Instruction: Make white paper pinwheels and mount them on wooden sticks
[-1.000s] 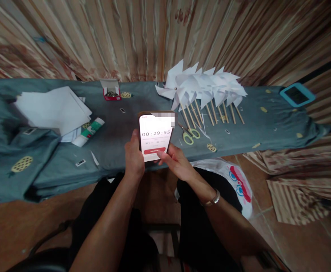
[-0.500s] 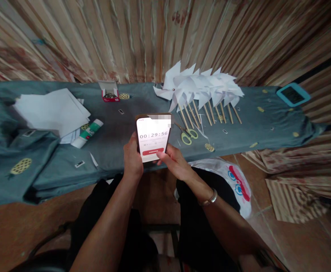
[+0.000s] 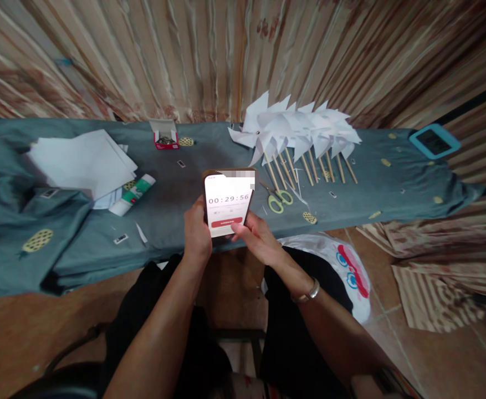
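A smartphone point(image 3: 228, 205) with a lit white screen is held upright between my two hands, over the front edge of the table. Its screen reads 00:29:56 above a red button. My left hand point(image 3: 198, 230) wraps the phone's left side. My right hand point(image 3: 261, 238) grips the lower right corner, with the thumb over the screen near the red button. Fingers behind the phone are hidden. Just beyond, green-handled scissors point(image 3: 280, 201) lie on the cloth, close to several white paper pinwheels point(image 3: 296, 130) on wooden sticks.
A grey-green tablecloth point(image 3: 176, 194) covers the table. On the left lie white paper sheets point(image 3: 82, 163), a glue stick point(image 3: 132, 194) and an open red box point(image 3: 166, 141) of small metal pieces. A blue-framed device point(image 3: 434, 141) sits far right. Below is a white plastic bag point(image 3: 330, 246).
The view has shifted slightly, so the table things appear a little further right. Both hands keep the same hold on the phone, and the reading is unchanged.
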### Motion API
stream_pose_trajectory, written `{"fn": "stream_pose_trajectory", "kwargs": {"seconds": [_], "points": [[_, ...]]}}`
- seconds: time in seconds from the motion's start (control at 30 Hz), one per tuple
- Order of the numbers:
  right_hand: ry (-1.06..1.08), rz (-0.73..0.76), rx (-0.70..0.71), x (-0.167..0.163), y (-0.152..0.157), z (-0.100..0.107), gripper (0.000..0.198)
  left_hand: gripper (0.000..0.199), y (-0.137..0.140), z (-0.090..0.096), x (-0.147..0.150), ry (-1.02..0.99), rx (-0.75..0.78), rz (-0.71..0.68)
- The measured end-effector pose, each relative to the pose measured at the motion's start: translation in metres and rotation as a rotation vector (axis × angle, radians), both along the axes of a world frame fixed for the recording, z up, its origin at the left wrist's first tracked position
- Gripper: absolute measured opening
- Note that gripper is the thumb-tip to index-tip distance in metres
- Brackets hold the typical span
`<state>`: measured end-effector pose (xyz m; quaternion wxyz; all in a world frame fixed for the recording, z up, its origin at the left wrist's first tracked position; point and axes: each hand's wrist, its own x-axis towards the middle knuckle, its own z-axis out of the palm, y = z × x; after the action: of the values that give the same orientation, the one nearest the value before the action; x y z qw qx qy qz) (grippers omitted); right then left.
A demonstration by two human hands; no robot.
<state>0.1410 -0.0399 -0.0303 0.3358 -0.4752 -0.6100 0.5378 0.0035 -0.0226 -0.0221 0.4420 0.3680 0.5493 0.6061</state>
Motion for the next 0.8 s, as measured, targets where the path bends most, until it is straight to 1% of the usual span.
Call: {"fn": "stream_pose_trajectory", "kwargs": {"seconds": [0.17,0.33,0.43,0.6,0.8], "points": [[0.000,0.002,0.030,0.000,0.000,-0.002,0.030,0.032,0.000,0.002,0.001,0.012,0.035,0.007],[-0.015,0.000,0.039,0.003,0.000,-0.003,0.029,0.036,0.000,0.006,0.004,-0.027,-0.013,-0.040],[-0.038,-0.009,0.045,0.004,0.001,-0.003,0.028,0.031,0.001,0.003,0.005,-0.030,-0.011,-0.031],[-0.045,-0.004,0.052,0.005,0.001,-0.004,0.029,0.028,0.003,-0.004,0.004,-0.003,-0.007,0.036],[-0.075,-0.012,0.048,0.005,0.001,-0.001,0.034,0.026,0.002,0.000,0.003,0.036,-0.008,0.009]]}}
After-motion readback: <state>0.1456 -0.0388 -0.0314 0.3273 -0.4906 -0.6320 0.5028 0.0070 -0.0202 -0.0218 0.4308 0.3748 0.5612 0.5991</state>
